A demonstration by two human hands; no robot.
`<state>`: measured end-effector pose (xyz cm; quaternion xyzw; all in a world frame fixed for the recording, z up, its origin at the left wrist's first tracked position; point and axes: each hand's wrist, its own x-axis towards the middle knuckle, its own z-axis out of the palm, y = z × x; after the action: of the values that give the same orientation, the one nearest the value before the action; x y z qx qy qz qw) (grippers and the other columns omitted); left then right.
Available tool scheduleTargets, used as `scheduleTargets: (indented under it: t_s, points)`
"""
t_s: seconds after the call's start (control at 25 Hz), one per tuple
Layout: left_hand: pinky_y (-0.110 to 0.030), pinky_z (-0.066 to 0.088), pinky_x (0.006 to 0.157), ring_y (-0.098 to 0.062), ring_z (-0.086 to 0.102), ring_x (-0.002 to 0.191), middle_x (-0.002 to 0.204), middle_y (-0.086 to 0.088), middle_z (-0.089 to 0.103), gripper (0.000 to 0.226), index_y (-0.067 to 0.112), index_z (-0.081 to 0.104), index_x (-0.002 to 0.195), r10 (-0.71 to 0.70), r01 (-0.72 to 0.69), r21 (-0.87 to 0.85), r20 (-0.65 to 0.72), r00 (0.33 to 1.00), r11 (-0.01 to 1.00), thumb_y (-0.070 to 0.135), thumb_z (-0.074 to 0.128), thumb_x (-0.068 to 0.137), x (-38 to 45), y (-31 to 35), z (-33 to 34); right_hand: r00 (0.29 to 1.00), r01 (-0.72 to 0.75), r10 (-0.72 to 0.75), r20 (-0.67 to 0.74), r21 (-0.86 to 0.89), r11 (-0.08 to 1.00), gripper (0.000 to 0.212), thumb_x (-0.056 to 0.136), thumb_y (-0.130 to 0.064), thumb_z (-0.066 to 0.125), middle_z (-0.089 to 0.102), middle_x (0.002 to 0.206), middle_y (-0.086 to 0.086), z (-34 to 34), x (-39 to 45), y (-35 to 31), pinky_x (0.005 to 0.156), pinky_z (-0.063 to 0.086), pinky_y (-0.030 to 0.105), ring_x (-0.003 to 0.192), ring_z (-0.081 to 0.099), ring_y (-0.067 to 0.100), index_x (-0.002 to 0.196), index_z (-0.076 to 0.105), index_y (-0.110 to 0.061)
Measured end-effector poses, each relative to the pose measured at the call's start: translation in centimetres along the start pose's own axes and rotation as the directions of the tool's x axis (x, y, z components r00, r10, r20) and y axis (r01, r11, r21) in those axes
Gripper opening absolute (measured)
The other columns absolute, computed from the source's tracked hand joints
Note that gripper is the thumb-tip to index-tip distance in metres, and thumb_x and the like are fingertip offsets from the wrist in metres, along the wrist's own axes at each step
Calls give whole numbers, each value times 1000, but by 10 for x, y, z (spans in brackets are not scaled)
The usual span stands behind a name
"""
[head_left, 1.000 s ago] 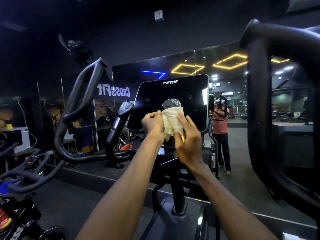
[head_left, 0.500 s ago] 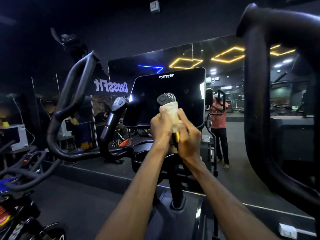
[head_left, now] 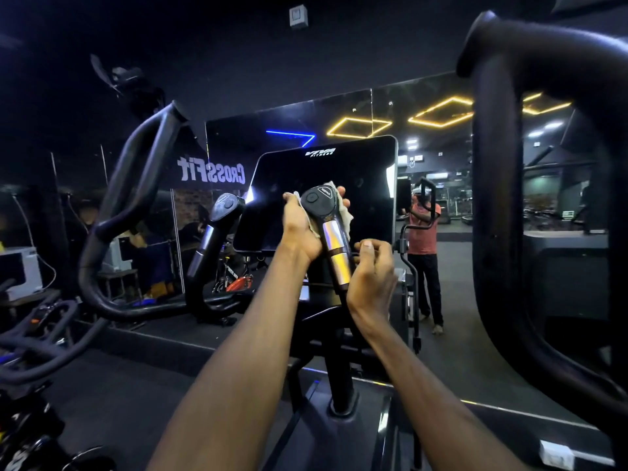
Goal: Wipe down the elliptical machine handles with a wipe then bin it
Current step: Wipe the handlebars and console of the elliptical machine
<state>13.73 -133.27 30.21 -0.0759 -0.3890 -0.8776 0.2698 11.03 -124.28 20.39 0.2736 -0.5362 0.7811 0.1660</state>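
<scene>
The elliptical's right inner handle (head_left: 331,232) rises in front of the dark console screen (head_left: 360,164), with a black button head and silver sensor bands. My left hand (head_left: 300,226) wraps a pale wipe (head_left: 345,217) around the back of the handle's head; the wipe shows at both sides. My right hand (head_left: 372,277) grips the handle lower down, below the silver bands. The left inner handle (head_left: 217,226) stands untouched. Big black moving arms curve at the left (head_left: 136,185) and right (head_left: 496,198).
A wall mirror (head_left: 441,147) behind the machine reflects a person in a red shirt and yellow ceiling lights. Exercise bikes (head_left: 30,334) crowd the left. A small white object (head_left: 557,450) lies at the bottom right on the machine base. No bin is visible.
The wipe has moved from the front of the handle round to behind its head, held by my left hand. My right hand has dropped lower on the shaft, baring the silver bands.
</scene>
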Motion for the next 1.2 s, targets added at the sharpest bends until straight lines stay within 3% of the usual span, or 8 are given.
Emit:
scheduleTargets:
  t_s: [0.16,0.28,0.44,0.56,0.76,0.88,1.04,1.2]
  points:
    - [-30,54,63,-25,63,72,99,-12,66,72,9,62,106,80,-60,-126,163,983,990,60,12,99,10,-3,-15,999,42,-41,10,-53,998,32,94,-40,37,64,75,-3,3,1,6,66,47,39,71,60,17,90,60,-19]
    - [-27,45,59,-16,51,60,87,-5,60,73,9,58,113,-30,44,-45,264,964,998,62,10,98,9,-12,-24,999,43,-40,35,-73,996,32,92,-47,35,63,74,2,6,4,14,64,51,51,69,59,25,83,56,-25]
    - [-25,43,54,-15,49,53,78,-4,60,79,11,60,110,-5,0,24,187,982,1000,66,5,95,5,-18,-21,1000,24,-24,3,-77,997,36,96,-40,36,63,75,3,4,4,10,65,48,45,71,58,23,84,59,-16]
    - [-26,44,56,-17,51,54,76,-6,59,85,13,64,106,24,-38,133,100,995,990,75,8,91,-19,-42,-25,992,-104,105,-71,19,994,35,100,-31,40,66,78,1,1,5,5,68,46,37,73,61,19,87,64,-10]
    - [-34,52,72,-22,63,66,72,-10,69,60,10,71,89,333,-236,417,-175,927,878,48,27,104,-58,-112,-50,875,-419,478,-80,368,830,31,101,-25,44,58,78,8,2,19,19,54,48,23,69,57,18,80,58,-8]
    - [-33,50,61,-21,59,59,69,-9,66,52,-2,63,93,461,-338,470,-172,871,815,35,27,106,-57,-113,-46,773,-582,633,51,454,674,33,94,-32,49,58,77,12,-1,28,35,56,48,30,66,58,22,69,56,-12]
    - [-20,46,67,-2,55,66,76,9,59,36,-3,51,105,654,-449,650,-100,750,614,22,25,107,-77,-136,-42,699,-674,703,134,453,584,39,99,-32,46,59,76,14,-13,25,44,61,50,32,67,58,26,69,56,-9]
    - [-18,41,63,1,47,61,66,19,53,39,-12,44,109,660,-445,682,-73,748,580,22,25,106,-89,-161,-53,659,-702,736,156,479,527,38,101,-21,43,47,57,4,-21,22,37,42,40,21,41,44,13,66,51,-8]
